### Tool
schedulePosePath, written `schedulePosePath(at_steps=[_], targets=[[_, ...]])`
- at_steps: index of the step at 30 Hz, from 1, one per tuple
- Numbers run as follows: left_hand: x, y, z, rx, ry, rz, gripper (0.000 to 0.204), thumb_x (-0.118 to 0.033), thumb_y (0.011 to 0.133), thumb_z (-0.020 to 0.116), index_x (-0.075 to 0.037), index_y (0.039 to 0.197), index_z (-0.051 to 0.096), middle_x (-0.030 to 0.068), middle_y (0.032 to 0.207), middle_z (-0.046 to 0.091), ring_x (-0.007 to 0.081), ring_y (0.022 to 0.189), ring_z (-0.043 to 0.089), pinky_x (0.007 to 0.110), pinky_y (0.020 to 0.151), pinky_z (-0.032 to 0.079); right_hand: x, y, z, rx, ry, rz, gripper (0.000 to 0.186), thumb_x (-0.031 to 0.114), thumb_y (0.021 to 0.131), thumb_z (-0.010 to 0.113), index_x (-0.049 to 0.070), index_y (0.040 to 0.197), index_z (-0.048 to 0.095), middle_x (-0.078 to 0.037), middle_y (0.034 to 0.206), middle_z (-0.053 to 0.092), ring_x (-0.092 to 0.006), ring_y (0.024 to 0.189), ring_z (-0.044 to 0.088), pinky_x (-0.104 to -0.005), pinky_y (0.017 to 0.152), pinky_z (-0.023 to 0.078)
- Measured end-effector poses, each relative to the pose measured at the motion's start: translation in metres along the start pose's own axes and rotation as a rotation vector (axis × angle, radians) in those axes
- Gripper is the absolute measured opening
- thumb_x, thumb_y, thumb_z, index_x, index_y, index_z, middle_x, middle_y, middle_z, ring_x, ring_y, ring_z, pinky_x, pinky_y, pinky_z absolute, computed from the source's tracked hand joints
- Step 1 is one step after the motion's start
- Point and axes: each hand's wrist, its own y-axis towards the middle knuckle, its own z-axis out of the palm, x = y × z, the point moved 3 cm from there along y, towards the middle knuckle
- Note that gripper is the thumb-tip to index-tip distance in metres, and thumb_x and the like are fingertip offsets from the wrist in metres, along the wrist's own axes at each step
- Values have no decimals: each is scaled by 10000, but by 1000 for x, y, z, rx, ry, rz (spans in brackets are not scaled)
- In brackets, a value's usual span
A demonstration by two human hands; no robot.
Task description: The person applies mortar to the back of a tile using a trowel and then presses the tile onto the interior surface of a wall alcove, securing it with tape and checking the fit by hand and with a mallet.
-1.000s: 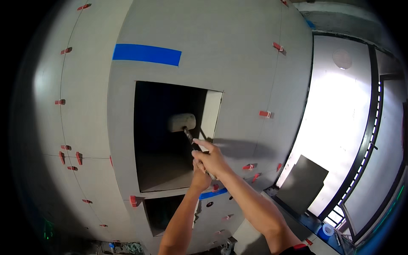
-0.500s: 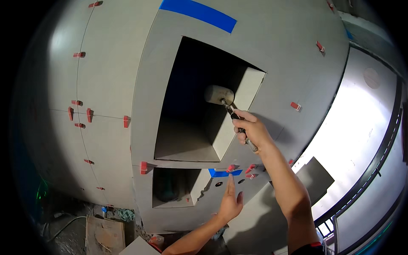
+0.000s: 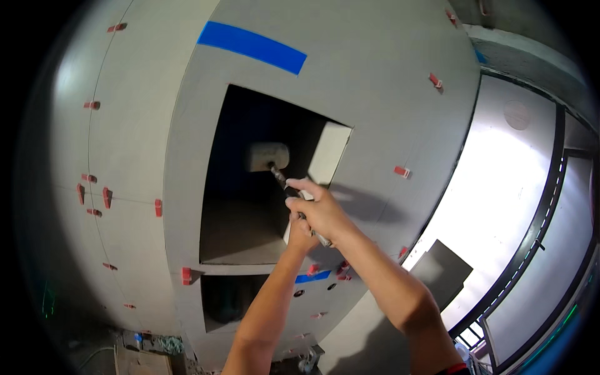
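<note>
My right hand [image 3: 324, 211] is wrapped round the handle of a rubber mallet with a pale, scuffed head [image 3: 269, 156]. The mallet head hangs in front of the dark upper niche [image 3: 240, 250] in the tiled wall. My left hand [image 3: 301, 237] is raised just below and behind the right one, near the niche's right side. Its fingers are mostly covered by the right hand, so whether it touches the mallet or the tile cannot be made out.
Red levelling wedges [image 3: 158, 207] stick out along the tile joints. A blue tape strip [image 3: 253, 47] lies above the niche. Below is a smaller niche [image 3: 215, 303], with two round holes beside it. A bright white panel [image 3: 500, 187] stands at the right, a grey board [image 3: 445, 269] against it.
My left hand has left the blue tape by the lower niche and risen to beside my right hand. The mallet has shifted left across the upper niche opening. The view has shifted too.
</note>
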Motion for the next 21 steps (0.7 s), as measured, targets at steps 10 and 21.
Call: schedulePosePath(at_steps=[10, 21], targets=[[-14, 10, 3, 167, -6, -22, 673, -258, 769, 707, -54, 1366, 475, 211, 1443, 369, 418, 1335, 330, 477, 1095, 294, -21, 28, -19, -133, 75, -43, 484, 114, 918, 608, 93, 1387, 491, -32, 677, 534, -95, 472, 465, -271, 443, 390], [5, 15, 9, 186, 76, -82, 627, -318, 831, 638, -70, 1381, 467, 231, 1432, 413, 423, 1325, 336, 468, 1107, 280, -10, 40, -14, -231, 62, -19, 484, 121, 916, 603, 94, 1386, 490, -16, 656, 516, -93, 474, 472, -278, 430, 393]])
